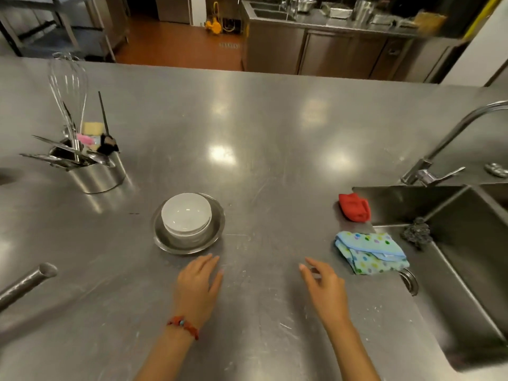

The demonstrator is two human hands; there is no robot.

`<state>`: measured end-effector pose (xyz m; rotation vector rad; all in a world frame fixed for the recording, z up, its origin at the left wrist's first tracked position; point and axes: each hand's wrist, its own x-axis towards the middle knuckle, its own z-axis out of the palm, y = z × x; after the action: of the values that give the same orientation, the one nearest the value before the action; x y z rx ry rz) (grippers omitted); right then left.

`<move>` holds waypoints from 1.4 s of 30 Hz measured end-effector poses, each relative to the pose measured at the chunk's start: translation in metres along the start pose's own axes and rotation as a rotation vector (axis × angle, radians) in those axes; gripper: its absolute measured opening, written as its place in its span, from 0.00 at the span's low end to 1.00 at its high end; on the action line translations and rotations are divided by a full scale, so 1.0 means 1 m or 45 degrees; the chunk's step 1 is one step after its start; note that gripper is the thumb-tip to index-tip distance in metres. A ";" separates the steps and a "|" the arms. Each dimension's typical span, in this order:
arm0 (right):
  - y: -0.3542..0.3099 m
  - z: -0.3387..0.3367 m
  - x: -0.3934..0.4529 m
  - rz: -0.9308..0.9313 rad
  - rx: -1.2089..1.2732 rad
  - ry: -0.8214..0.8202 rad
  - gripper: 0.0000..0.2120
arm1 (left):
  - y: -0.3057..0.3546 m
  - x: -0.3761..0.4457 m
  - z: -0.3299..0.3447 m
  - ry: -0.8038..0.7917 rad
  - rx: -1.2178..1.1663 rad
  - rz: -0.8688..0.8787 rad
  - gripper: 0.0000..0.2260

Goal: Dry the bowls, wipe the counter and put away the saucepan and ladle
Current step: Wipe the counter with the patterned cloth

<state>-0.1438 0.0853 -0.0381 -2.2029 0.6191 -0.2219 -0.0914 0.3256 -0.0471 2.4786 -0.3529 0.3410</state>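
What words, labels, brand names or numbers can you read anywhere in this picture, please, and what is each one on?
No text can be read anywhere.
The dotted blue cloth shows a pattern only, no words.
The red cloth is plain.
The white bowls and the metal bowl under them carry no visible marks.
The items on the far counter are too blurred to show any label.

A grey brushed-steel counter [275, 133] is seen. White round bowls [186, 213] are nested in a silver metal dish [165, 237]. A plain red folded cloth [354, 207] and a light-blue cloth dotted green, yellow and purple [369, 253] are shown, and a red beaded bracelet [183, 325].
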 end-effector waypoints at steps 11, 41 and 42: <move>0.112 -0.115 0.052 -0.032 -0.175 0.051 0.16 | 0.153 -0.004 0.107 -0.255 0.262 0.195 0.33; 0.167 -0.128 0.159 0.299 0.600 0.125 0.08 | 0.207 0.014 0.152 -0.530 0.281 -0.143 0.35; 0.163 -0.127 0.157 0.263 0.615 0.137 0.10 | 0.206 0.013 0.150 -0.533 0.276 -0.156 0.35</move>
<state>-0.1111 -0.1676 -0.0864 -1.6597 0.7587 -0.3443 -0.1223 0.0721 -0.0513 2.7640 -0.3437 -0.2068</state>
